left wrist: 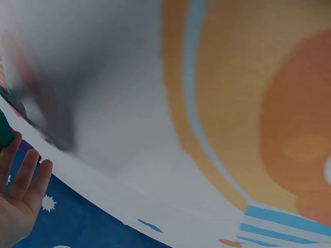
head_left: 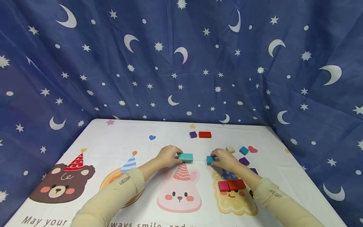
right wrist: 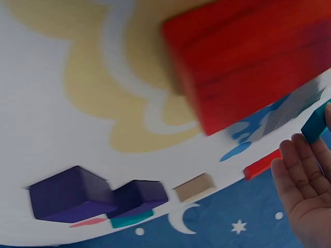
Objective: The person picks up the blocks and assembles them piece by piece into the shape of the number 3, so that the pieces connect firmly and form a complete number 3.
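Near the middle of the table, my left hand pinches one end of a long turquoise block. To its right, my right hand grips a small teal block between thumb and fingers. A gap of tablecloth separates the two blocks. Only an edge of the turquoise block enters the left wrist view, beside the fingers. In the right wrist view the teal block sits at the fingertips, held off the cloth.
Behind the hands lie a purple block and a red block. Around the right forearm are a beige block, a teal block, purple blocks, a pink block and a red-orange block. A blue curtain hangs behind.
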A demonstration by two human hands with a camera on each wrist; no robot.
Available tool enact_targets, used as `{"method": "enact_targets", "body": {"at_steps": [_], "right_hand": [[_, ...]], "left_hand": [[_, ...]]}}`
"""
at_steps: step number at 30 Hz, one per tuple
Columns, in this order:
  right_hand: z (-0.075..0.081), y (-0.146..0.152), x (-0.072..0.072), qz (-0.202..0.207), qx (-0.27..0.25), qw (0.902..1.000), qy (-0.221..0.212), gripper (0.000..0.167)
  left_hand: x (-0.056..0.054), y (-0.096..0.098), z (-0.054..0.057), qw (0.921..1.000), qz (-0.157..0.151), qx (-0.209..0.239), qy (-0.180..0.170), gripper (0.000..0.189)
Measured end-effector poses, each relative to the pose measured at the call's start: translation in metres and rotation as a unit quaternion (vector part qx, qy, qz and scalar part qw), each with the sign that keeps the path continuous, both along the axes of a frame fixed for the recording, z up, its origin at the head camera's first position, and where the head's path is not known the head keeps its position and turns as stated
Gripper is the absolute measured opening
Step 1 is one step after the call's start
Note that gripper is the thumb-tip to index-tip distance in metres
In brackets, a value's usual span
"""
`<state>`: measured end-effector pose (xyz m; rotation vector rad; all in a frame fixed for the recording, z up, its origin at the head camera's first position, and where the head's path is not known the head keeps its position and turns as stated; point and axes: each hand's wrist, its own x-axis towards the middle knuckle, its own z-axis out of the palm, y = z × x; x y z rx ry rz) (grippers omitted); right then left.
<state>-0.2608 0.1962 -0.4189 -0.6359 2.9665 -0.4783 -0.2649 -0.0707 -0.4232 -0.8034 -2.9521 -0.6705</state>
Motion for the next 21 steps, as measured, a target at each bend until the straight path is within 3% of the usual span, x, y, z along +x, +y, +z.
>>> {"method": "enact_targets", "body": {"at_steps": [8, 16, 21], "right_hand": [[0.002, -0.02, -0.002, 0.003, -0.005, 0.9999, -0.008, 0.027], [0.006, -0.042, -0.005, 0.035, -0.029, 0.9989, -0.004, 0.026], [0.007, -0.055, -0.006, 0.046, -0.028, 0.9985, -0.001, 0.025]], "left_hand": [[-0.001, -0.017, -0.002, 0.9999, 0.005, 0.012, -0.009, 0.034], [-0.005, -0.033, -0.003, 0.998, -0.021, 0.053, -0.026, 0.035], [-0.007, -0.043, -0.006, 0.9977, -0.015, 0.06, -0.028, 0.035]]}}
